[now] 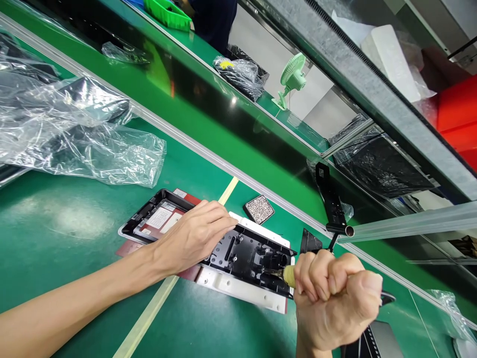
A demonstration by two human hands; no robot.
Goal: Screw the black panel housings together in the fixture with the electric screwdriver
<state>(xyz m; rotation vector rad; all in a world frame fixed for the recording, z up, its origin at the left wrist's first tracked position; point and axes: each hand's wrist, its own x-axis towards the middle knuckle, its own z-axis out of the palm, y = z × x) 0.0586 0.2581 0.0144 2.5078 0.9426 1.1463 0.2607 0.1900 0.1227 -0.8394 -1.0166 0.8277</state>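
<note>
A long black plastic housing (244, 254) lies in a white fixture (238, 287) on the green bench. Its wider end, a black frame (128, 226), has white labels inside. My left hand (199, 233) lies across the middle of the housing, palm down, fingers stretched out together. In a fist, my right hand (335, 298) grips a tool with a yellow handle (289, 276). The tool's thin metal tip points left into the right end of the housing. My fist hides the rest of its handle. Behind the housing sits a small box of tiny metallic pieces (260, 209).
Clear plastic bags (93, 134) lie at the left. Beyond a metal rail stand a black bracket (330, 196) with a tube end and a metal post (417, 221). Farther back are a green fan (292, 74), a green bin (167, 14) and a person's dark clothing (214, 25).
</note>
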